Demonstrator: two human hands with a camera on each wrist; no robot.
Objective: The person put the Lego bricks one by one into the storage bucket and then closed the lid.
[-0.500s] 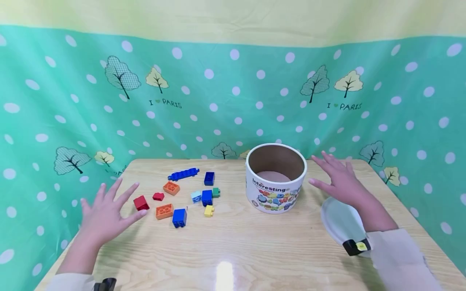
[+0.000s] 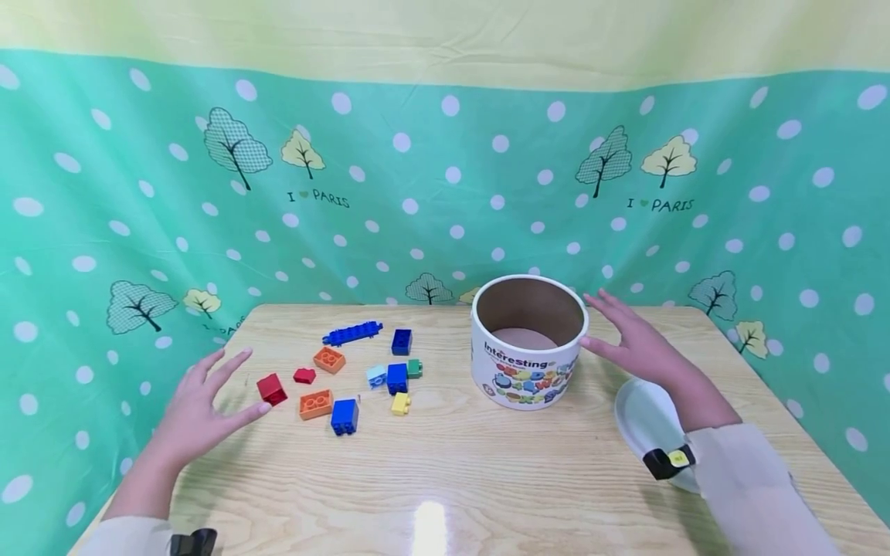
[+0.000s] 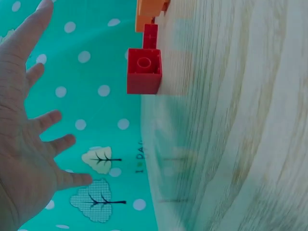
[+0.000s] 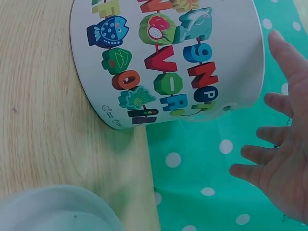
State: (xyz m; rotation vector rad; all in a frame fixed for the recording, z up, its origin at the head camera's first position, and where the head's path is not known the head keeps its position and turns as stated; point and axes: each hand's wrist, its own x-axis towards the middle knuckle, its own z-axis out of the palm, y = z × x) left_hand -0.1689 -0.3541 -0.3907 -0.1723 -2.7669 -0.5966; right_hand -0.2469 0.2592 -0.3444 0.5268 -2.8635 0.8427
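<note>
My left hand, fingers spread, hovers at the left side of the table and holds nothing. Closest to it lies a red brick, hollow side showing in the left wrist view. My right hand is at the right rim of a white printed bucket, its fingers extended. Whether it touches the rim I cannot tell. The bucket stands upright without a lid, and the part of its inside that shows holds nothing. A pale round lid lies below my right forearm, partly hidden by it.
Toy bricks lie scattered on the left half: two orange bricks, a small red piece, a long blue strip, several blue bricks, plus light blue, green and yellow ones. A polka-dot curtain hangs around the table.
My right hand has moved left, closer to the bucket's rim. My left hand has shifted slightly left and down, its fingers less widely spread. Bricks, bucket and lid stay put.
</note>
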